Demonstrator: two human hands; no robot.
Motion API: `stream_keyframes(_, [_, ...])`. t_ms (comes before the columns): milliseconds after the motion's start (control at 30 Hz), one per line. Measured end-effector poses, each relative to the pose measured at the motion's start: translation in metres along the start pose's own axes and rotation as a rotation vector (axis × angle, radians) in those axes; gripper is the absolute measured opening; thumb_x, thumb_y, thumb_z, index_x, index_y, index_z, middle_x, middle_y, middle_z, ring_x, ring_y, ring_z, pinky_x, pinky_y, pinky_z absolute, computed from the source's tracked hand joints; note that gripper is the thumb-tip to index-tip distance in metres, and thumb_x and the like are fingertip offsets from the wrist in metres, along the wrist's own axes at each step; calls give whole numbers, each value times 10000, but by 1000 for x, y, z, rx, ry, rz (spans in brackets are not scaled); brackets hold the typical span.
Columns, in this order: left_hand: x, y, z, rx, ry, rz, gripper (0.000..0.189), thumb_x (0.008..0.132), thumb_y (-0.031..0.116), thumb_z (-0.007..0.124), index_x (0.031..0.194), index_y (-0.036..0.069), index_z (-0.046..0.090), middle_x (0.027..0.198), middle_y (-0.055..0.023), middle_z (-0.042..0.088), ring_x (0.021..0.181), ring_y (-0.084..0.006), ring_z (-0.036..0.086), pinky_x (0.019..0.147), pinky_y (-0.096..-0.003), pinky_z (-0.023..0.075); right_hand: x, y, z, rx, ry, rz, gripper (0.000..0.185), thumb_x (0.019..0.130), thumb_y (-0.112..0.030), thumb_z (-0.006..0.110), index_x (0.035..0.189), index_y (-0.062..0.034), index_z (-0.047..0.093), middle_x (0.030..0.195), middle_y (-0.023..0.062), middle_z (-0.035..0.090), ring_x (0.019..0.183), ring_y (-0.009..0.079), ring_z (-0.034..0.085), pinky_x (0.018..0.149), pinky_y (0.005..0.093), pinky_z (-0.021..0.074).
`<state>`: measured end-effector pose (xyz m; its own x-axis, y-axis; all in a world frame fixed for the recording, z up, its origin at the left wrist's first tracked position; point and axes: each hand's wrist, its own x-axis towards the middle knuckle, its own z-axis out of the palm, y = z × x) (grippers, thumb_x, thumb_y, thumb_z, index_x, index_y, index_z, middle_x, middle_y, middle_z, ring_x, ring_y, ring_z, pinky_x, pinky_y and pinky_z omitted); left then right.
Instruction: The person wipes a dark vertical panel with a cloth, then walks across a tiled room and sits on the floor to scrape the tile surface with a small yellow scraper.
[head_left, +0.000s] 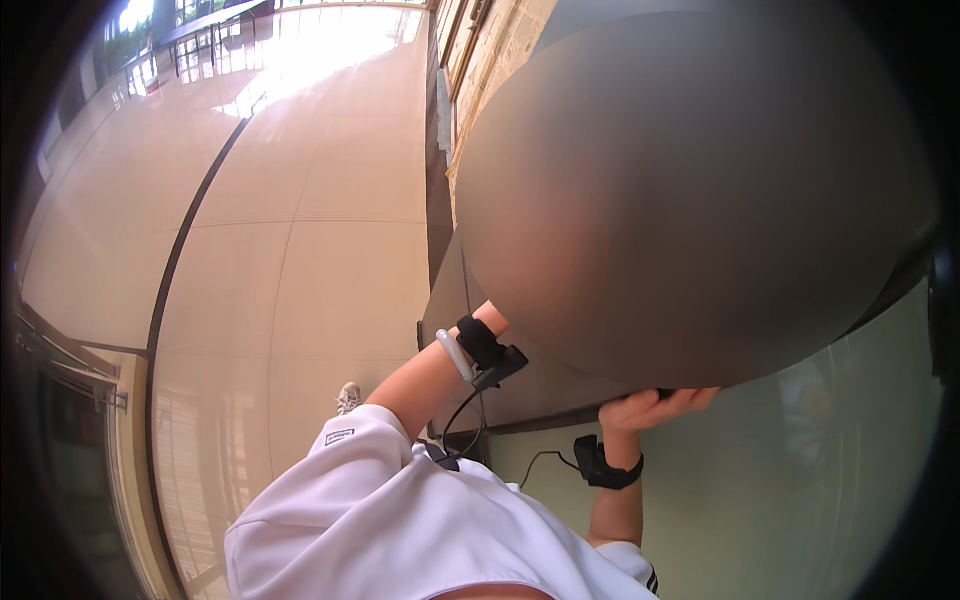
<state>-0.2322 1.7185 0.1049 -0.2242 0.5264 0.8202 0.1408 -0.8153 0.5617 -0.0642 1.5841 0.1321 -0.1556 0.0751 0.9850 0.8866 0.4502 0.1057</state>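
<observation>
A large blurred patch (697, 195) covers the area ahead of me. It hides my left hand; only the forearm and wrist show, with a black strapped device (491, 352) and a pale bangle (455, 354). At the patch's lower edge, my right hand (652, 409) shows partly, palm and some fingers visible, fingertips cut off by the blur. A small dark thing (664, 393) is by its thumb, too covered to identify. My right wrist wears another black device (600, 465) with a cable. A brown panel (544, 401) lies between my forearms.
Glossy beige floor tiles (352, 285) with a dark strip (176, 247) spread to the left. A pale green surface (720, 480) is at lower right. A framed glass unit (127, 435) stands at lower left. A worn wooden structure (480, 90) rises at the top.
</observation>
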Motion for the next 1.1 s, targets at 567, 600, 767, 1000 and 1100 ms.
stream_keyframes(567, [-72, -198, -76, -251, -230, -1125, 530, 985, 456, 469, 1352, 73, 470, 1229, -87, 598, 1153, -202, 533, 971, -322, 410, 58, -138, 75, -689, -411, 156, 377, 953, -20, 360, 1280, 36, 537, 1475, 254, 326, 1327, 365, 335, 1056, 416, 313])
stream_keyframes(600, [-62, -204, -85, -387, -220, -1131, 516, 985, 448, 474, 1335, 70, 488, 1210, -77, 603, 1129, -188, 541, 954, -323, 426, 53, -138, 103, -571, -389, 192, 377, 939, -15, 376, 1270, 16, 554, 1449, 220, 393, 1317, 376, 346, 1070, 465, 293])
stream_keyframes(767, [-10, -211, -158, -720, -305, -1338, 442, 986, 368, 513, 1313, 71, 506, 1165, -59, 608, 1044, -167, 571, 866, -367, 503, 6, -148, 194, -44, -526, 530, 346, 845, 78, 442, 1148, 40, 604, 1145, 187, 617, 1070, 359, 548, 939, 451, 425])
stream_keyframes(1000, [50, -193, -289, -741, -588, -1121, 456, 971, 276, 535, 1351, 36, 455, 1184, -36, 575, 1053, -110, 532, 899, -290, 462, -86, -198, 329, 1108, -843, 1519, 417, 940, -101, 538, 1346, -80, 448, 1248, 66, 568, 1048, 176, 588, 739, 297, 510])
stream_keyframes(1100, [59, -201, -342, -585, -547, -1039, 468, 949, 235, 548, 1360, 37, 448, 1174, -35, 567, 1078, -116, 514, 929, -287, 436, -95, -229, 373, 1580, -985, 1672, 410, 947, -142, 555, 1342, -109, 451, 1267, 44, 552, 1058, 149, 585, 733, 287, 515])
